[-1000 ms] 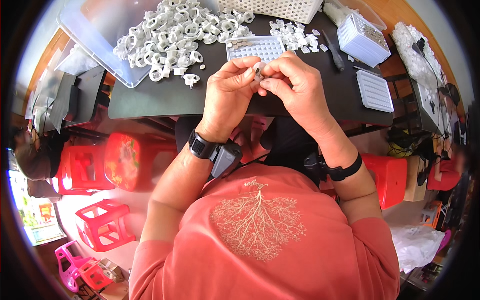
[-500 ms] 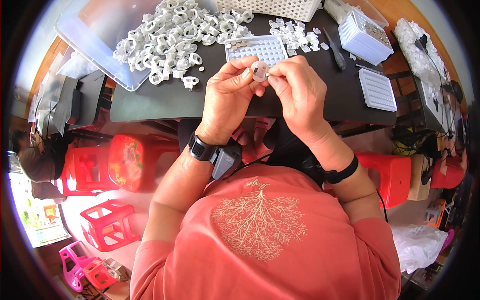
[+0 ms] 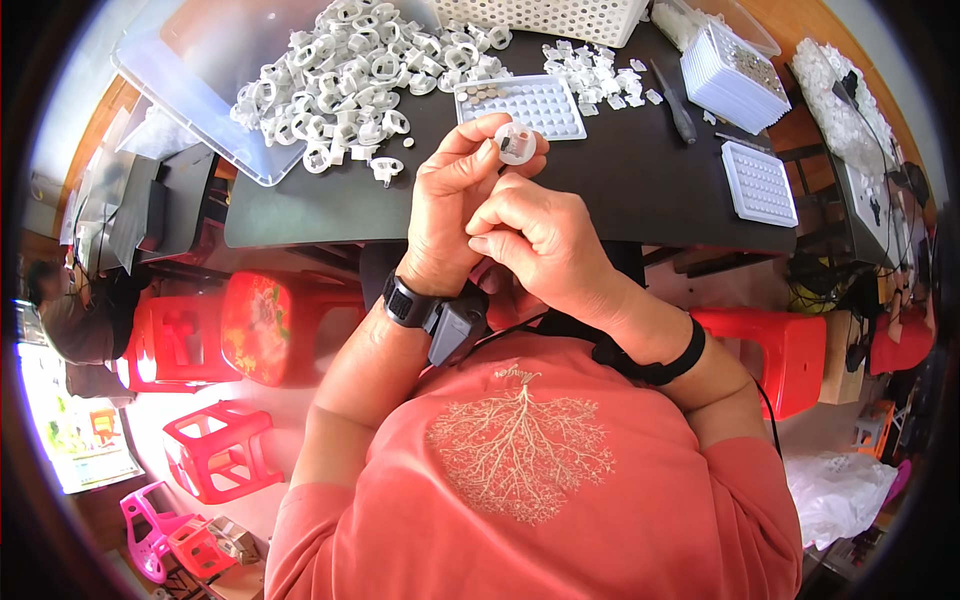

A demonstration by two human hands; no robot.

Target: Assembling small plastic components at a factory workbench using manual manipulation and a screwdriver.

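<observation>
Between the thumb and fingers of my left hand point(image 3: 450, 190) is a small round white plastic housing point(image 3: 516, 144), raised over the table's near edge. My right hand point(image 3: 545, 232) is lower, against the left palm, its thumb and forefinger pinched together. Whatever they may hold is too small or hidden. Just beyond the hands lies a white pocketed tray point(image 3: 545, 108), with several small round discs point(image 3: 481, 94) in its left corner. A loose white housing point(image 3: 386, 170) rests on the table left of my hands, near a single small disc point(image 3: 408, 142).
A big heap of white ring-shaped housings point(image 3: 350, 75) spreads at the far left beside a clear plastic bin point(image 3: 235, 150). Small clear pieces point(image 3: 590, 75), a screwdriver point(image 3: 676, 108), stacked trays point(image 3: 735, 85) and another pocketed tray point(image 3: 760, 182) lie to the right. A white perforated basket point(image 3: 560, 15) stands behind.
My right hand has left the housing's edge and moved down and left to the left palm. My left hand still holds the housing, almost in the same place.
</observation>
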